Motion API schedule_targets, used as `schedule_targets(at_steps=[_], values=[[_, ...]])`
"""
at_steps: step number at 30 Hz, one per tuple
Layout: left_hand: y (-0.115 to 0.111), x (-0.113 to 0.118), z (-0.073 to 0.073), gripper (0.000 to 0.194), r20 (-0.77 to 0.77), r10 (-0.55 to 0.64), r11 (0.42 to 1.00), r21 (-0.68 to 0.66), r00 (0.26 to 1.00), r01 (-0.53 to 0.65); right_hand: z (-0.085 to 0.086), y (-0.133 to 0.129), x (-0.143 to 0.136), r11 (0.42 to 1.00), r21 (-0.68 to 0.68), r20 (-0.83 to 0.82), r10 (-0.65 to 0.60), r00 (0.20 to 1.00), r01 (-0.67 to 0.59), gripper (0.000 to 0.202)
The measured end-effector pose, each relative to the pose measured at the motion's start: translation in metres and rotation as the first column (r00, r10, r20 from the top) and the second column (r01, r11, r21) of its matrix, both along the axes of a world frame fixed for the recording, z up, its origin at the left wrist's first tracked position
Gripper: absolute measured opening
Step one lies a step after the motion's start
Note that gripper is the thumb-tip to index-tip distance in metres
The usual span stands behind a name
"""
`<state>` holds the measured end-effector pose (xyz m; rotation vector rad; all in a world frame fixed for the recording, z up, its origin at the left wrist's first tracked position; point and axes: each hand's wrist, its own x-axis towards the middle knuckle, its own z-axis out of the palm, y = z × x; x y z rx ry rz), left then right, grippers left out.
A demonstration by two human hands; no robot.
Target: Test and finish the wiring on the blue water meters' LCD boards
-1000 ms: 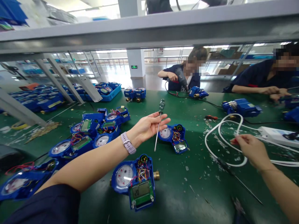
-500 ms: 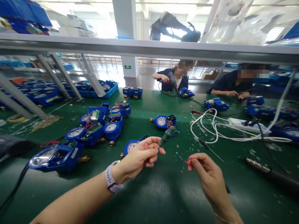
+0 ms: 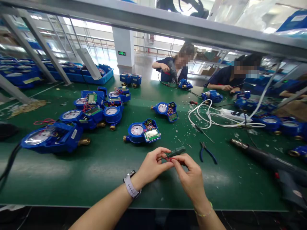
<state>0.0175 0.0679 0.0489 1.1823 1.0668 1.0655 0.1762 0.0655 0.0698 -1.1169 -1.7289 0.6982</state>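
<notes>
My left hand [image 3: 152, 165] grips a small screwdriver with a dark green handle [image 3: 176, 151] low over the green table. My right hand [image 3: 190, 177] touches it from the right and pinches a small red piece [image 3: 170, 158] against the tool. Just beyond my hands lies an open blue water meter [image 3: 143, 131] with a white dial, coloured wires and a small display. A second open meter [image 3: 166, 110] lies farther back. Blue-handled pliers [image 3: 206, 152] rest to the right of my hands.
Several blue meters [image 3: 96, 110] cluster at the left. A white cable [image 3: 211, 118] and power strip [image 3: 233, 115] lie at the right, with a dark power tool [image 3: 266, 159] nearer. Two people work across the table. A metal rail [image 3: 168, 24] runs overhead.
My left hand drew the screwdriver back toward me from far over the table. My right hand came in from the white cable with the red piece, and the two hands now meet.
</notes>
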Motion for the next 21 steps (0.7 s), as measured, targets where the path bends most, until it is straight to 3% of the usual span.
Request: schedule_targets(at_steps=[5,9,15,21], values=[[0.000,0.004,-0.013,0.025,-0.034,0.095,0.993,0.067,0.995,-0.092,-0.006,-0.007,0.001,0.999,-0.013,0.029,-0.037,0.999,0.037,0.012],[-0.003,-0.002,-0.019,0.024,-0.129,0.116,0.986,0.133,0.985,-0.099,-0.010,-0.010,-0.003,0.996,-0.073,0.002,-0.044,0.999,0.044,0.016],[-0.004,-0.010,-0.015,0.017,-0.394,0.187,0.971,0.216,0.900,-0.107,-0.011,-0.008,-0.003,0.979,-0.196,-0.055,-0.063,0.996,0.051,0.027],[-0.003,-0.013,-0.011,0.021,-0.506,0.200,0.963,0.257,0.839,-0.075,-0.006,-0.006,0.008,0.968,-0.191,0.021,-0.159,0.987,0.160,0.026]])
